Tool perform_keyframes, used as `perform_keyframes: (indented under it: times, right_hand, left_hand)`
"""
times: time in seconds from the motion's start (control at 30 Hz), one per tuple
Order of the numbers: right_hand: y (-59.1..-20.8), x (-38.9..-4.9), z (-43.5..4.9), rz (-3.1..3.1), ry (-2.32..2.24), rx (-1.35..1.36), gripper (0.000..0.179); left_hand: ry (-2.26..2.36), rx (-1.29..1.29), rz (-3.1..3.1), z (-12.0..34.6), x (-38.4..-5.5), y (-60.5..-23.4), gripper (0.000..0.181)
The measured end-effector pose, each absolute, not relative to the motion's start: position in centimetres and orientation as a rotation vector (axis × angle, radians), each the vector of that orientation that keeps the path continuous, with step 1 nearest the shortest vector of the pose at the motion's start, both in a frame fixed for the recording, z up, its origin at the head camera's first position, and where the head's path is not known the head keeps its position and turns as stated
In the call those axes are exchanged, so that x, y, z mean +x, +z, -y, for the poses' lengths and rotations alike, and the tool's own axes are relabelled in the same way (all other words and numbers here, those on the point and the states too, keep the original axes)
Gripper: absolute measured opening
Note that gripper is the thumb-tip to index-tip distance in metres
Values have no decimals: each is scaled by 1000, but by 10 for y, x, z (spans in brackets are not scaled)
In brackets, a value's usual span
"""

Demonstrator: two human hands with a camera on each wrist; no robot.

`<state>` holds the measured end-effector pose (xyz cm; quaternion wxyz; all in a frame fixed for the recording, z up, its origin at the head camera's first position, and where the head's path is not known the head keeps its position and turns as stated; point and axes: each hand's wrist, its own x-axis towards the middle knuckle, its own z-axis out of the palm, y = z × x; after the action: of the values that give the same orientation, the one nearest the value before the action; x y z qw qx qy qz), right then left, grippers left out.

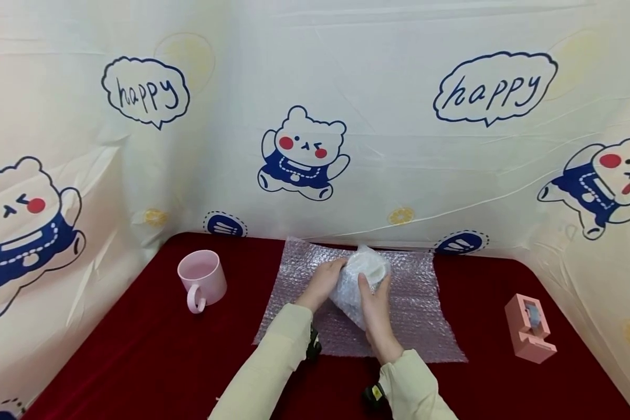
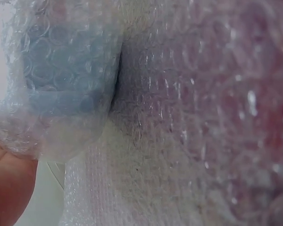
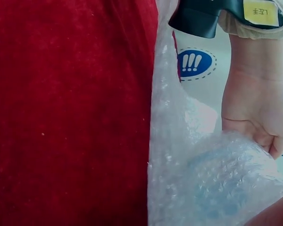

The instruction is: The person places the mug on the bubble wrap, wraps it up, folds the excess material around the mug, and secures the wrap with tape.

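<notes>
Both hands hold a bundle of clear bubble wrap (image 1: 349, 291), raised and tilted over a flat bubble wrap sheet (image 1: 415, 309). My left hand (image 1: 320, 284) grips its upper left side. My right hand (image 1: 376, 306) grips it from the right, digits spread over the near face. Through the layers in the left wrist view a pale blue thing (image 2: 61, 66) shows; its kind is blurred by the wrap. The right wrist view has the bundle (image 3: 226, 183) low, with the left hand (image 3: 257, 108) at its far side. Some fingers are hidden behind the bundle.
A pink mug (image 1: 202, 280) stands upright at the left, handle toward the front. At the right sits a pink tape dispenser (image 1: 530, 329) with a roll in it. Dark red cloth (image 1: 152, 356) covers the table, and a printed white curtain (image 1: 388, 175) hangs behind.
</notes>
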<state>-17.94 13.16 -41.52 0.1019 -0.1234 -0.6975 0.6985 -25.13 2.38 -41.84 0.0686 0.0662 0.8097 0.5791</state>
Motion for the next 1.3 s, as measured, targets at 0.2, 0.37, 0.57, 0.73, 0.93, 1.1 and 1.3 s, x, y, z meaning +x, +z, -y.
perform_keyframes:
  times: [0.2,0.37,0.57,0.73,0.93,1.1,1.3]
  right_hand:
    - [-414,-181,-138,2027,2079,-329,78]
    - [-410,-183,-152,2025,2091,-306,72]
    - [-396,-189,-184,2146,2008,-350,66]
    - [-385,-192,-217,2249,1929,-311,58]
    - [-375,-194,-260,2401,1843,-317,62]
    - [-371,-192,-294,2573,1780,-348,68]
    - [-370,-190,-324,2666,1765,-341,70]
  left_hand:
    - [1714,227,-2503,-31,-249,-415,46]
    - [1721,220,-2526,-42,-243,-406,47]
    - [1753,305,-2516,-65,-239,-397,45]
    - [1696,334,-2527,-90,-236,-390,47]
    - [1693,357,-2469,-124,-234,-387,50]
    - [1762,367,-2369,-150,-229,-391,51]
    - [1741,359,-2302,-176,-223,-396,63]
